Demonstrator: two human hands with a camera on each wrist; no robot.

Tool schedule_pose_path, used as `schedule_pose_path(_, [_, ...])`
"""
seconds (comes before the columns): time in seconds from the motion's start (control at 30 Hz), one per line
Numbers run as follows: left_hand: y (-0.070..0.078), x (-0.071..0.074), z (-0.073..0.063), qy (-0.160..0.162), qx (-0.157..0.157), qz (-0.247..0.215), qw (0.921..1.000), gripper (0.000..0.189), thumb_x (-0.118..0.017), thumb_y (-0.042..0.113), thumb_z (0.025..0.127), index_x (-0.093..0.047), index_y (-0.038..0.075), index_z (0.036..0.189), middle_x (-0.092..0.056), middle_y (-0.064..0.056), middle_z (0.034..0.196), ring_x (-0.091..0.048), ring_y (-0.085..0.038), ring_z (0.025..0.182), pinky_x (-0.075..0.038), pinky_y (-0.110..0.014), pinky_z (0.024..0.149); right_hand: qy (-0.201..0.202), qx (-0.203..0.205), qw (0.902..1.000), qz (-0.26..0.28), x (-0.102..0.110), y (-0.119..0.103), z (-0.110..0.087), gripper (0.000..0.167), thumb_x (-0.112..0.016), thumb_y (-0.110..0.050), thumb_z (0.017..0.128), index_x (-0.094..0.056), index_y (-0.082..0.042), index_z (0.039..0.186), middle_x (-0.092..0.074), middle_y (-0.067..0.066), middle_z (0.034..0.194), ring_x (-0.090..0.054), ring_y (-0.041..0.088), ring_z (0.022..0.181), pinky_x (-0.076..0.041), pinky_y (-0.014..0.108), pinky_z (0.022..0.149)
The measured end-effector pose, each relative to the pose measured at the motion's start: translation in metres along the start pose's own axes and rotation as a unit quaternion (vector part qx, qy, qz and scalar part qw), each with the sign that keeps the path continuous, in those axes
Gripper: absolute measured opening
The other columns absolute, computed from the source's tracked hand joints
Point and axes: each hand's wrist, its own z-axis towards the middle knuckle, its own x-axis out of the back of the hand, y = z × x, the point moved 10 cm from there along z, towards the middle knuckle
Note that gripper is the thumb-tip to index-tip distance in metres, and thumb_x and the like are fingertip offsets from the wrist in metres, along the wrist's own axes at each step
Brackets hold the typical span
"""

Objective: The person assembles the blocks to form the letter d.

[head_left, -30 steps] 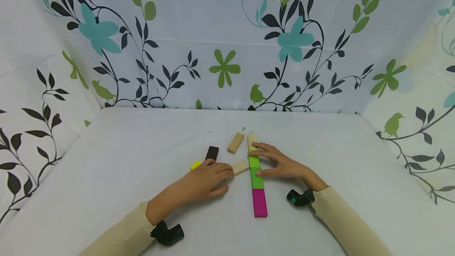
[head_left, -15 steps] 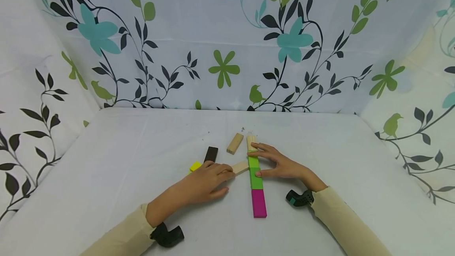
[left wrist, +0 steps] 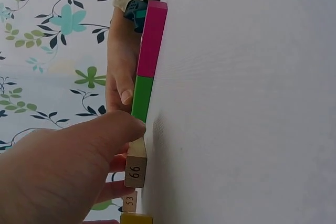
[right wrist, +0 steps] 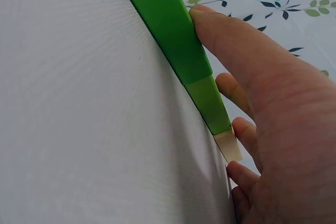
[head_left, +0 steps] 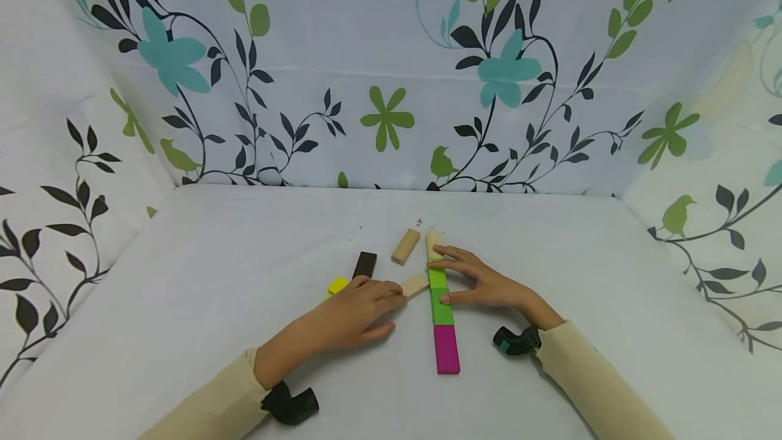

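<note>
A straight row of blocks lies on the white table: magenta (head_left: pixel 447 350), green (head_left: pixel 442 306), lime (head_left: pixel 437 278) and a pale wooden block (head_left: pixel 432 243) at the far end. My right hand (head_left: pixel 489 284) rests along the row's right side, its thumb against the green block and other fingertips by the lime and pale ones. Left of the row, a loose wooden block (head_left: pixel 416 286) lies slanted with one end at the row. Fingers of my left hand (head_left: pixel 357 307) reach over this loose block, the thumb held apart on the near side. Its end shows "66" (left wrist: pixel 135 171) in the left wrist view.
Beyond the left hand lie a dark brown block (head_left: pixel 364 264) and a yellow block (head_left: pixel 338 284), partly hidden by it. Another wooden block (head_left: pixel 406 246) sits left of the row's far end. A patterned curtain (head_left: pixel 293 73) hangs behind the table (head_left: pixel 263 236).
My left hand has shifted very slightly to the right over the loose wooden block. The right hand and the row stay where they were.
</note>
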Motion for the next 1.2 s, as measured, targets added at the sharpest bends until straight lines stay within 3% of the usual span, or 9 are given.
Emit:
schedule_pose_path(0.17, [-0.01,0.007,-0.003,0.054,0.015,0.008,0.9984,0.036,-0.062,0.029,0.094,-0.061,0.016,0.128,-0.059,-0.003,0.126,-0.058,-0.019,0.113,-0.044,-0.04,0.093,0.001,0.003,1.0,0.0,0.0,0.002,0.0,0.061,-0.073,-0.026,0.086,-0.051,-0.02,0.143,-0.022,0.006,0.16,-0.008,0.034,0.148,-0.014,0.07,0.109])
schedule_pose_path(0.37, [-0.033,0.016,-0.006,0.11,0.081,0.054,0.9892,0.035,-0.067,0.029,0.091,-0.063,0.016,0.123,-0.059,-0.005,0.122,-0.058,-0.022,0.11,-0.046,-0.041,0.091,0.001,0.005,1.0,-0.004,0.001,0.003,0.0,0.061,-0.073,-0.026,0.086,-0.051,-0.021,0.143,-0.022,0.006,0.16,-0.008,0.034,0.148,-0.014,0.07,0.109])
schedule_pose_path(0.47, [-0.045,0.014,-0.009,0.104,0.129,0.05,0.9849,0.04,-0.07,0.031,0.089,-0.063,0.014,0.124,-0.058,-0.008,0.123,-0.058,-0.025,0.109,-0.046,-0.044,0.088,0.0,0.006,1.0,-0.003,0.001,0.003,0.0,0.06,-0.073,-0.026,0.086,-0.051,-0.021,0.143,-0.022,0.006,0.16,-0.008,0.034,0.148,-0.013,0.069,0.11])
schedule_pose_path(0.6, [-0.062,0.007,-0.011,0.076,0.196,0.008,0.9775,0.044,-0.07,0.033,0.089,-0.061,0.011,0.126,-0.055,-0.012,0.127,-0.054,-0.03,0.112,-0.044,-0.048,0.089,-0.001,0.008,1.0,0.0,0.0,0.002,0.0,0.06,-0.073,-0.026,0.087,-0.052,-0.02,0.142,-0.022,0.006,0.16,-0.008,0.034,0.148,-0.014,0.069,0.11])
schedule_pose_path(0.73, [-0.071,0.002,-0.012,0.052,0.238,-0.02,0.9696,0.043,-0.07,0.031,0.09,-0.061,0.01,0.126,-0.053,-0.014,0.128,-0.055,-0.032,0.111,-0.044,-0.049,0.09,0.0,0.008,1.0,0.002,0.0,0.002,0.0,0.06,-0.073,-0.025,0.086,-0.052,-0.02,0.142,-0.022,0.006,0.16,-0.008,0.033,0.148,-0.014,0.069,0.11])
schedule_pose_path(0.97, [-0.077,-0.004,-0.012,0.019,0.255,-0.059,0.9648,0.043,-0.069,0.025,0.091,-0.059,0.009,0.129,-0.053,-0.018,0.131,-0.055,-0.034,0.114,-0.045,-0.049,0.094,0.001,0.006,1.0,0.003,0.001,0.002,0.0,0.06,-0.073,-0.025,0.087,-0.051,-0.02,0.143,-0.021,0.005,0.16,-0.008,0.033,0.148,-0.013,0.069,0.11])
schedule_pose_path(1.2, [-0.072,-0.001,-0.015,0.019,0.244,-0.084,0.9659,0.041,-0.07,0.022,0.089,-0.059,0.007,0.126,-0.052,-0.019,0.13,-0.054,-0.036,0.113,-0.044,-0.052,0.094,0.0,0.005,1.0,0.003,0.0,0.001,0.0,0.061,-0.073,-0.025,0.087,-0.051,-0.019,0.143,-0.021,0.006,0.16,-0.007,0.033,0.148,-0.013,0.069,0.11])
